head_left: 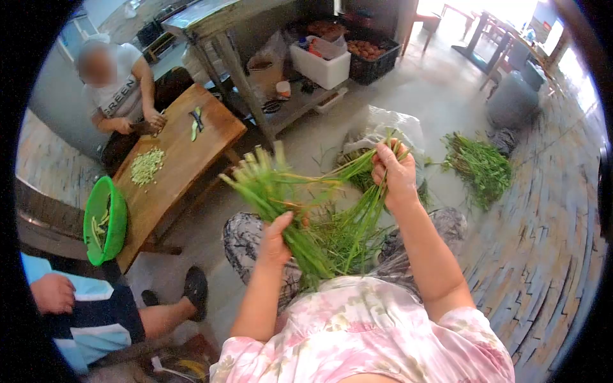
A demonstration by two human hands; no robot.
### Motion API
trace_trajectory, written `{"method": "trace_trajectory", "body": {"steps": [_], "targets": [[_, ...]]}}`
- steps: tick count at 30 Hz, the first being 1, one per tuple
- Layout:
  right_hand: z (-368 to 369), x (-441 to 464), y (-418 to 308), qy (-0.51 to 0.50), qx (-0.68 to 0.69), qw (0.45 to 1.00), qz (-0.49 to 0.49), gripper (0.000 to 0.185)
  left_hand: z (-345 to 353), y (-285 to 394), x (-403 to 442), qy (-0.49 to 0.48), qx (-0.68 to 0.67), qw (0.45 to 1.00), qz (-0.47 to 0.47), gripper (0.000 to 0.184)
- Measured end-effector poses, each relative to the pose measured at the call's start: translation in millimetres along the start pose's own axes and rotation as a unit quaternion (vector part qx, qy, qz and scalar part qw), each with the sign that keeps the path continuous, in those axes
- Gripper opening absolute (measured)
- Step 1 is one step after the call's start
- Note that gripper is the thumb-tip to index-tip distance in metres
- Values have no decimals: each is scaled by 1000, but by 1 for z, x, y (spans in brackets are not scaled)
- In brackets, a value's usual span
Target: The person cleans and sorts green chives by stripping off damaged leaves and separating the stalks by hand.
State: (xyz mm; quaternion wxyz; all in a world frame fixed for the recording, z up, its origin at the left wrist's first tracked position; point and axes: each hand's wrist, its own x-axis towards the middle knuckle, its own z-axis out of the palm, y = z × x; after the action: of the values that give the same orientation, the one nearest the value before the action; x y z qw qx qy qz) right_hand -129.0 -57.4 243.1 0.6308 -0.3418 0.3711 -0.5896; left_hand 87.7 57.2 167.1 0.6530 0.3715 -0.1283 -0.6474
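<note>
My left hand (pixel 276 241) is wrapped round a thick bunch of green herb stalks (pixel 260 190), with the pale cut ends pointing up and away from me. Above my right knee, my right hand (pixel 396 173) pinches a few thinner stalks (pixel 365 169), which stretch across toward the bunch. Fine feathery leaves (pixel 348 239) hang between both hands over my lap. Just beyond my right hand, a white plastic bag (pixel 397 121) stands on the floor with more greens at its opening.
A heap of greens (pixel 479 167) lies on the floor at right. To the left, a co-worker (pixel 124 83) cuts at a wooden bench (pixel 185 137) bearing chopped pieces (pixel 147 167) and a green basket (pixel 118 220). Another person's leg (pixel 167 318) is nearby. A metal table (pixel 204 14) stands ahead.
</note>
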Motion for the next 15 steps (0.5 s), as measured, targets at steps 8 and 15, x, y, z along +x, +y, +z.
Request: {"method": "trace_trajectory", "body": {"steps": [8,15], "targets": [[-53,15,-26,37,25,998,-39,7,-55,60,-12,70,18,985,157,29],[-44,3,-20,-98,-126,985,69,9,-15,48,-6,97,96,985,107,26]]}}
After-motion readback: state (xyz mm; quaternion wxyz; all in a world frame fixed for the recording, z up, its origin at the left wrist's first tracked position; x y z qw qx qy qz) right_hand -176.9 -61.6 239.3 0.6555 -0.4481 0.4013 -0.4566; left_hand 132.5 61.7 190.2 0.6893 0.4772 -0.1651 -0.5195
